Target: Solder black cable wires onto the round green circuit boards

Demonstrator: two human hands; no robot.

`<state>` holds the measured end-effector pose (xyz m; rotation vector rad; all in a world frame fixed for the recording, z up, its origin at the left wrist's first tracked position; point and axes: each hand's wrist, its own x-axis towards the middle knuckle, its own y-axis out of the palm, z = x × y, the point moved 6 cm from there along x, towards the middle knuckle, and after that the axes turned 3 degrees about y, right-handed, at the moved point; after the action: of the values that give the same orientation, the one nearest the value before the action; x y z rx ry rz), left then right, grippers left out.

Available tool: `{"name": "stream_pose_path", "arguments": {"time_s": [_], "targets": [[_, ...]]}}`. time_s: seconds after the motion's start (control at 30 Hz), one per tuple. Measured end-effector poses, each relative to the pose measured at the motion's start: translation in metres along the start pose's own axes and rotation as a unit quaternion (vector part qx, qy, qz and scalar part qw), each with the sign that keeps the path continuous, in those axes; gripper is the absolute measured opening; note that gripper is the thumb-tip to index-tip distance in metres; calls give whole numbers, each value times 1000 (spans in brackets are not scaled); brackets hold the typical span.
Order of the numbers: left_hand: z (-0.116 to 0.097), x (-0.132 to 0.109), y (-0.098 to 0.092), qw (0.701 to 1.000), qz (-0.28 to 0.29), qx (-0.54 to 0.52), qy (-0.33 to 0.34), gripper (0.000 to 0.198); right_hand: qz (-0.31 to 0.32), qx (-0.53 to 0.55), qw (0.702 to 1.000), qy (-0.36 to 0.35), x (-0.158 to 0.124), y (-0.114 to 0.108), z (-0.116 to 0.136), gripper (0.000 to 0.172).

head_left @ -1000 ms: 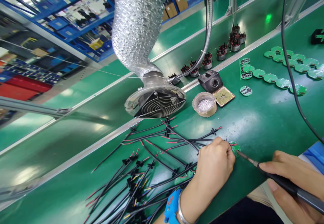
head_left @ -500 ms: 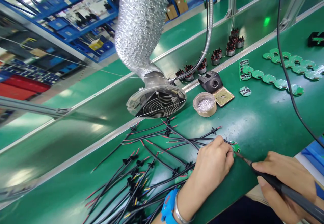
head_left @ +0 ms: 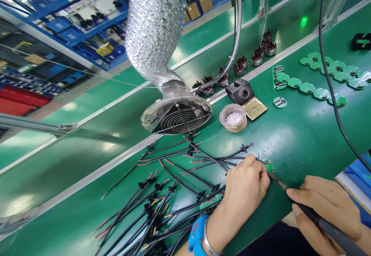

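Observation:
My left hand (head_left: 245,188) is closed over a small round green circuit board (head_left: 269,166) and the end of a black wire, pinning them to the green bench mat (head_left: 301,140). A blue wristband sits on that wrist. My right hand (head_left: 324,205) grips a black soldering iron (head_left: 315,219) like a pen. Its metal tip (head_left: 274,178) touches the board's edge right beside my left fingers.
Several black wire harnesses (head_left: 162,194) with red ends lie left of my hands. A foil fume duct with a fan grille (head_left: 176,117) hangs above. Behind stand a solder dross cup (head_left: 233,117), an iron stand with sponge (head_left: 247,99), rows of green boards (head_left: 319,82) and wound coils (head_left: 240,68).
Both hands hold nearly the same pose. The iron tip has slid slightly closer to the board, and my view has shifted a little.

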<state>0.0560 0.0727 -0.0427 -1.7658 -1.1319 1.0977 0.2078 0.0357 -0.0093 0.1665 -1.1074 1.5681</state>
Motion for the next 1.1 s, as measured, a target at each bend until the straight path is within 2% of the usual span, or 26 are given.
{"name": "stream_pose_path", "arguments": {"time_s": [0.1, 0.23, 0.47, 0.57, 0.7, 0.8, 1.1], "targets": [[0, 0, -1, 1000, -5, -1, -12, 17, -1, -7, 1000, -17, 0, 0, 6, 20], [-1, 1, -2, 1000, -4, -4, -12, 17, -31, 0, 999, 14, 1, -11, 5, 19], [-1, -1, -1, 1000, 1, -1, -15, 17, -32, 14, 998, 55, -9, -21, -3, 20], [-1, -4, -4, 1000, 13, -2, 28, 10, -35, 19, 997, 62, -11, -21, -6, 20], [-4, -9, -7, 993, 49, 26, 108, 11, -35, 23, 997, 61, -4, -23, -8, 20], [-8, -10, -6, 986, 67, 68, 137, 14, -35, 34, 997, 63, 5, -23, -8, 19], [-8, -11, 6, 997, 18, 53, 58, 13, -54, 76, 993, 67, 3, -14, -15, 23]]}}
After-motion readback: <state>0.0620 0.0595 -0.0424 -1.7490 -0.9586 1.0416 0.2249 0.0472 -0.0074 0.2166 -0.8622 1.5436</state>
